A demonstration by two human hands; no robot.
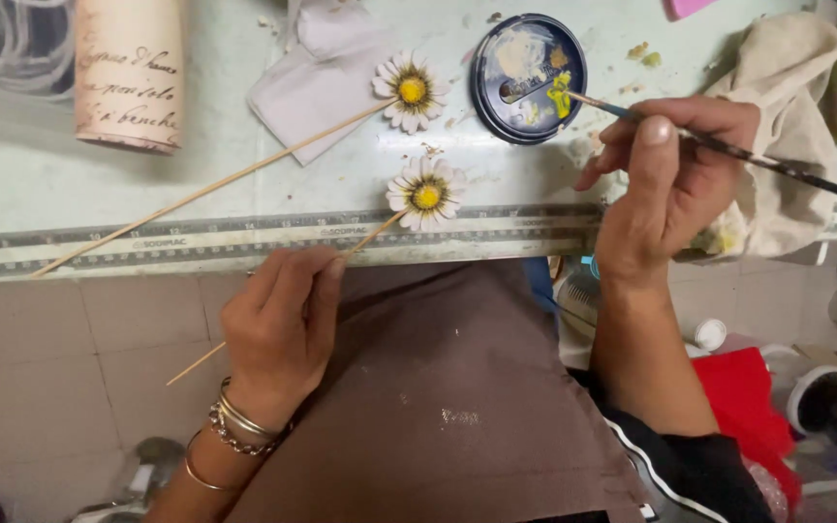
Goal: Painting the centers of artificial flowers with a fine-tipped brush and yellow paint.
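1. We see a white daisy (426, 195) with a yellow centre on a thin wooden skewer, just beyond our left hand (281, 324), which pinches the stick.
2. We see a slim dark paintbrush (728, 150) lying slantwise in our right hand (670, 184), its tip in yellow paint.

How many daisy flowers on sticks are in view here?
2. One daisy is at the table edge, its stick held by the left hand. The other daisy lies farther back beside the round paint lid. None looks hidden.

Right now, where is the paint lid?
The round dark paint lid lies at the table's far side, right of the upper daisy, under the brush tip.
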